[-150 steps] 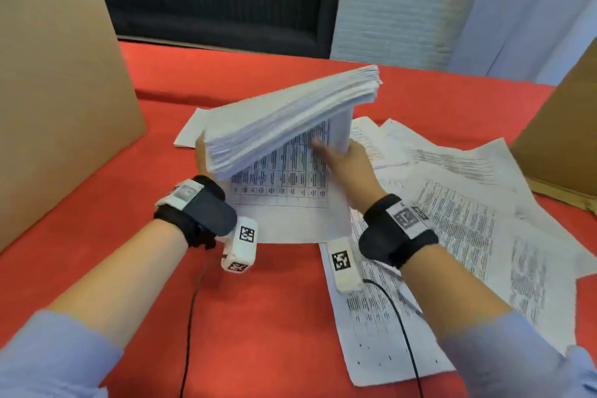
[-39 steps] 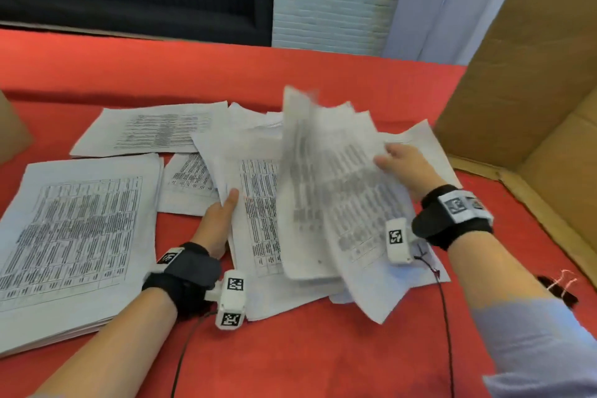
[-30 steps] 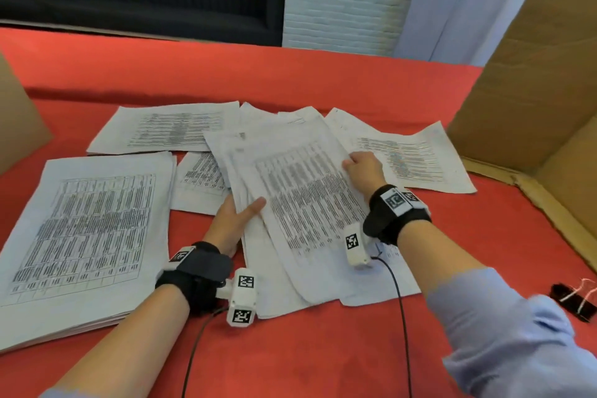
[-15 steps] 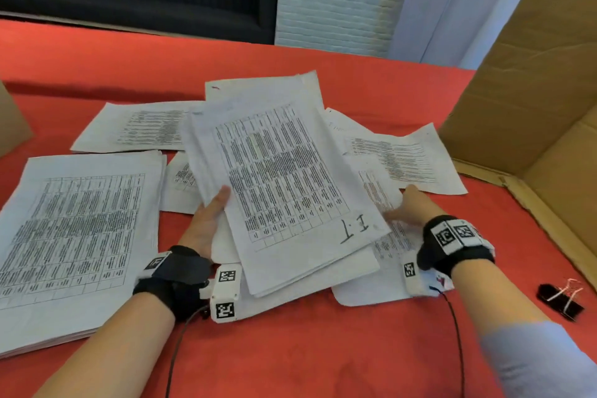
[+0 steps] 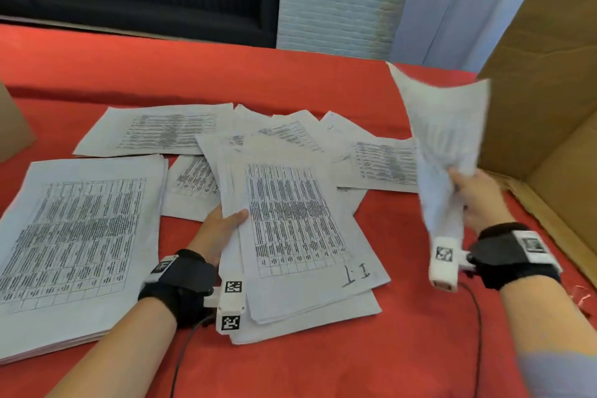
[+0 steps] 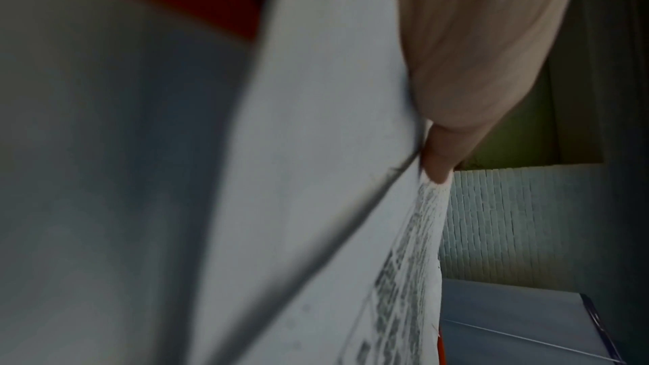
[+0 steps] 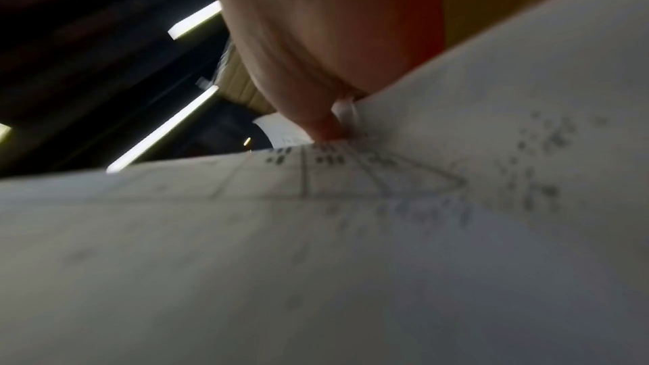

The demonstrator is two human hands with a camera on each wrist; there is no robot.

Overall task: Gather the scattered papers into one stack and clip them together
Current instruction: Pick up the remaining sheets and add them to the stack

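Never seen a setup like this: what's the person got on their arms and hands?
Both hands are bare. Each wrist has a black band with a white tag on it, and a small white camera block with black-and-white square codes. A thin black cable runs from each. Light blue sleeves are pushed up the forearms.

A red bench (image 5: 290, 81) carries everything. A thick paper stack (image 5: 77, 236) lies left of the left hand (image 5: 219, 233). Loose sheets (image 5: 161, 131) sprawl beyond both hands.
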